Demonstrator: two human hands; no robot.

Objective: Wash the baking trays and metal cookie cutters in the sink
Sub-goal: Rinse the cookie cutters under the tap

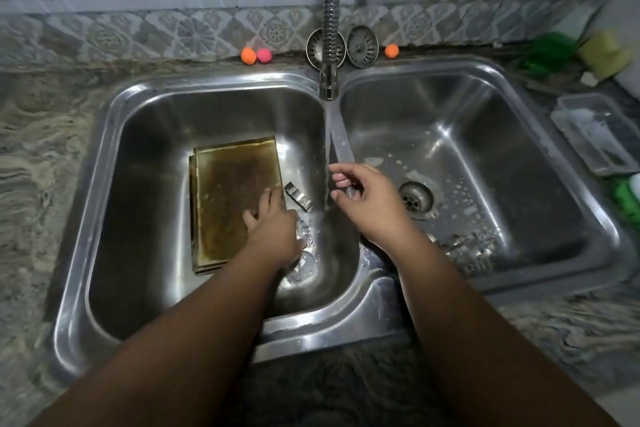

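A stack of browned baking trays (232,198) lies flat in the left basin of the steel double sink (374,308). My left hand (273,222) rests palm down on the stack's right edge, fingers on the top tray. A ridged metal cookie cutter (298,198) lies just right of those fingers. Water runs from the faucet (329,80) down along the divider into the left basin. My right hand (367,199) is at the stream with its fingers curled round a small shiny metal piece (349,191), apparently a cookie cutter. Several more cutters (467,248) lie in the right basin.
Two sink strainers (362,45) lean on the tiled wall behind the faucet, with small orange and pink balls (249,55) beside them. A clear plastic container (595,135), a green scrubber (550,48) and a yellow sponge (606,52) sit on the right counter. The right drain (415,199) is uncovered.
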